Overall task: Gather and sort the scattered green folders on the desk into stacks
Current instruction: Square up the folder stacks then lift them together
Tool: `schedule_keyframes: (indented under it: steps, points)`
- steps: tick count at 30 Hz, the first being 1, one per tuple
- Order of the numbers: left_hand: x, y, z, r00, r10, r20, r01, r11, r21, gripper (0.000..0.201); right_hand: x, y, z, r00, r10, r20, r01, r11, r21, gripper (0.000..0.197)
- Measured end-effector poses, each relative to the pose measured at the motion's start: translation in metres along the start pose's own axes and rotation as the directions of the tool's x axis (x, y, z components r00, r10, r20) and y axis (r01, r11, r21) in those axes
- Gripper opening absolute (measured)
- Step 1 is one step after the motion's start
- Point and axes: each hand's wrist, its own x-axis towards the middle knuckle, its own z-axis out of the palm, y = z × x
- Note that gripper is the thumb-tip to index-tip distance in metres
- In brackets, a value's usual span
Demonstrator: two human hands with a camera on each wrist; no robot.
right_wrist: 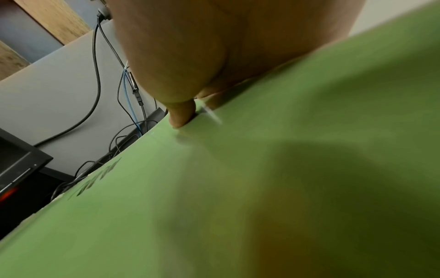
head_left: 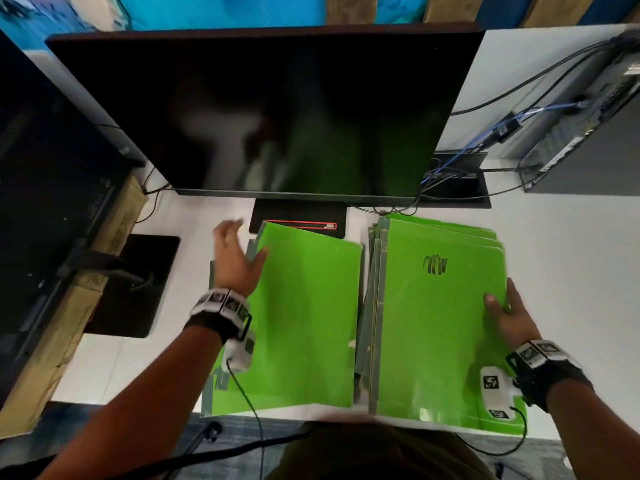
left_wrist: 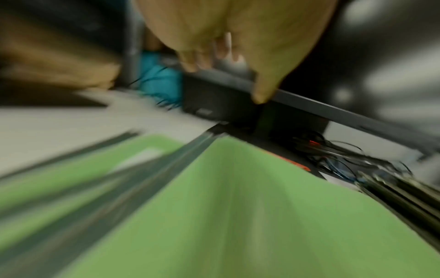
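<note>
Two stacks of green folders lie side by side on the white desk. The left stack has a plain top cover, also seen blurred as the left stack in the left wrist view. My left hand hovers over its far left corner, fingers spread and holding nothing; the left hand is motion-blurred. The right stack carries a black scribble. My right hand pinches its top folder at the right edge, thumb on the cover and the other fingers hidden beneath.
A large dark monitor stands just behind the stacks, and its base touches the left stack's far edge. A second monitor and a cardboard box fill the left. A computer tower and cables sit at the back right.
</note>
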Motion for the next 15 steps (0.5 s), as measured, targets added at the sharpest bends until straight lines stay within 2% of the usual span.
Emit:
schedule_keyframes:
  steps: [1,2,3,4,5,7,9,13,15]
  points:
    - [-0.016,-0.011,-0.002,0.984,-0.170,-0.051,0.172,0.985,0.032,0.070,-0.001,-0.001,0.000,1.000,-0.002,0.002,0.002,1.000,0.004,0.064]
    - [-0.034,-0.022,-0.006,0.927,-0.374,-0.032,0.375,0.922,0.098,0.073,0.001,0.001,0.001,1.000,0.001,-0.001,-0.001,1.000,0.005,0.064]
    - [-0.050,-0.032,-0.007,0.832,-0.554,0.029,0.538,0.819,0.201,0.082,0.002,0.002,0.001,1.000,0.004,-0.011,-0.004,1.000,0.025,0.064]
    - [-0.066,-0.040,-0.007,0.741,-0.663,0.107,0.613,0.732,0.297,0.092,0.003,0.001,0.002,1.000,0.015,-0.017,-0.014,0.999,0.046,0.063]
    - [-0.077,-0.045,-0.005,0.706,-0.691,0.155,0.617,0.708,0.344,0.097,0.003,0.000,0.004,1.000,0.017,-0.023,-0.015,0.997,0.070,0.062]
    - [-0.086,-0.048,0.003,0.754,-0.636,0.163,0.562,0.754,0.341,0.099,0.006,-0.005,0.007,0.998,0.048,-0.046,-0.044,0.995,0.095,0.066]
    - [-0.084,-0.040,0.010,0.789,-0.596,0.147,0.528,0.782,0.332,0.098,0.010,-0.010,0.012,0.990,0.125,-0.059,-0.121,0.990,0.074,0.091]
    - [-0.080,-0.036,0.014,0.785,-0.593,0.176,0.478,0.762,0.436,0.105,0.018,-0.017,0.016,0.980,0.184,-0.082,-0.187,0.982,-0.031,0.106]
    - [-0.076,-0.042,0.007,0.773,-0.604,0.195,0.486,0.761,0.431,0.103,0.019,-0.020,0.012,0.978,0.173,-0.114,-0.184,0.978,-0.097,0.094]
